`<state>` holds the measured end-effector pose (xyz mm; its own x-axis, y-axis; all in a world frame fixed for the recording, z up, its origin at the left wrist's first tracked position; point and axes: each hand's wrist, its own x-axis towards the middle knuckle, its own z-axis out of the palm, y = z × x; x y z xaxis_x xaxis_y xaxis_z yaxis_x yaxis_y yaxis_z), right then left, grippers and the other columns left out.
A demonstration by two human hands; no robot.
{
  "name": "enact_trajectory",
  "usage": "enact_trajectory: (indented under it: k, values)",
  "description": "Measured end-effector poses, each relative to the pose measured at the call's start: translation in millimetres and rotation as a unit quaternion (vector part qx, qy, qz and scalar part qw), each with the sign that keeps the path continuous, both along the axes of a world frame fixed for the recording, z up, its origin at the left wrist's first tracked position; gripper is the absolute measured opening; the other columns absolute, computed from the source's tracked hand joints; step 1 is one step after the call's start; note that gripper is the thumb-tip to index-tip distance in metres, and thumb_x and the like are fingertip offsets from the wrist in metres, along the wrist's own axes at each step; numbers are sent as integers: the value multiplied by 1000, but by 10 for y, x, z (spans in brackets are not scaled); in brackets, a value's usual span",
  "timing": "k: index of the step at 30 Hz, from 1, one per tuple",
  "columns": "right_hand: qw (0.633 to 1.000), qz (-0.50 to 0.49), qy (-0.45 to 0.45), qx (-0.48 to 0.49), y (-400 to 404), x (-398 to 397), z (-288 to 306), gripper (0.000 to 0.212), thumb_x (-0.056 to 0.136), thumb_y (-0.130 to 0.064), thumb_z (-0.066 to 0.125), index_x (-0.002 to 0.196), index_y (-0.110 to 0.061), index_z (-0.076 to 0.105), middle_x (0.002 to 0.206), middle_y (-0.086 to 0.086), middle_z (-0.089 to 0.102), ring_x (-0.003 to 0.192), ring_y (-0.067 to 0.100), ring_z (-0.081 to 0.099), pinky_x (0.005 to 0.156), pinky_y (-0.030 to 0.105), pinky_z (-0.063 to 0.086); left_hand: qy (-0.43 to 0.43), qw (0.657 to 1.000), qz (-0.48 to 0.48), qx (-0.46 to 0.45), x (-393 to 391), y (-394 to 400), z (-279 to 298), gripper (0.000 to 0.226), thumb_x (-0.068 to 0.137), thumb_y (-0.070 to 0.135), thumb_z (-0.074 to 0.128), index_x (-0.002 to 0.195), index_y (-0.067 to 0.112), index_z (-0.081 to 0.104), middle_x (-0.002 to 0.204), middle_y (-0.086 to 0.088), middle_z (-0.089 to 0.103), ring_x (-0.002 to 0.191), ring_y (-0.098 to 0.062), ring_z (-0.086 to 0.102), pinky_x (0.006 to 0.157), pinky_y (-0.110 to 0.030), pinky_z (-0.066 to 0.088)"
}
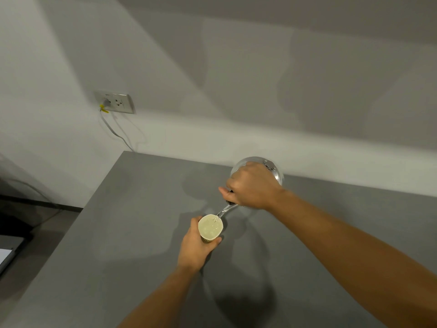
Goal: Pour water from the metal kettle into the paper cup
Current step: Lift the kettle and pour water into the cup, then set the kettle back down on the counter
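Observation:
A pale paper cup (210,228) stands on the grey counter (132,209), with my left hand (195,247) wrapped around its side. My right hand (251,185) grips the handle of the shiny metal kettle (272,168), which is tilted toward the cup. Its thin spout (225,209) points down to the cup's rim and a stream of water runs into the cup. Water with bubbles shows inside the cup. Most of the kettle's body is hidden behind my right hand.
The counter's left edge drops off to a dark floor area (35,209). A wall socket (114,102) with a plugged grey cable (113,131) is on the white wall behind the counter's left corner. A white object (4,255) lies at the lower left.

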<state>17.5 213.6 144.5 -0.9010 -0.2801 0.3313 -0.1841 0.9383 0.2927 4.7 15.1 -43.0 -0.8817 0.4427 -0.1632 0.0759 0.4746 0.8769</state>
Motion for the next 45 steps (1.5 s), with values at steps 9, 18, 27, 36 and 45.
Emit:
enact_trajectory:
  k: [9,18,27,36,45]
  values:
    - [998,-55,-34,29,47,24,9,48,88,-39,64,46,-15,60,39,2,47,41,25,32,52,30,17,8,1000,1,0,0,4,6,69,63,51,89,114,45,43,103,24,65,93,-4,62,73,-22,44]
    - [987,-134,-89,-27,223,51,-109,57,91,-47,52,46,-13,40,37,-1,22,38,24,29,44,23,16,6,1000,-3,-6,-8,-10,17,70,63,50,90,114,46,42,106,21,66,93,-2,62,71,-13,42]
    - [941,-253,-80,-211,572,77,-263,55,89,-58,44,48,-21,47,42,-2,47,44,11,44,46,24,27,1,1000,-6,2,-9,-25,26,68,63,52,89,112,45,44,105,19,67,97,-3,65,75,-20,47]
    - [844,-380,-28,-378,1209,-63,-318,58,84,-53,48,42,-15,35,36,-1,31,40,18,34,44,26,29,-2,1000,5,23,-14,-40,-14,66,57,57,89,107,57,45,104,37,64,94,12,63,68,-12,46]
    - [783,-439,8,-441,1651,-213,-498,57,87,-47,49,40,-16,38,38,-2,36,41,20,39,44,28,27,-14,999,7,27,-27,-45,-81,66,58,53,90,112,48,52,102,30,70,91,3,69,72,-20,51]
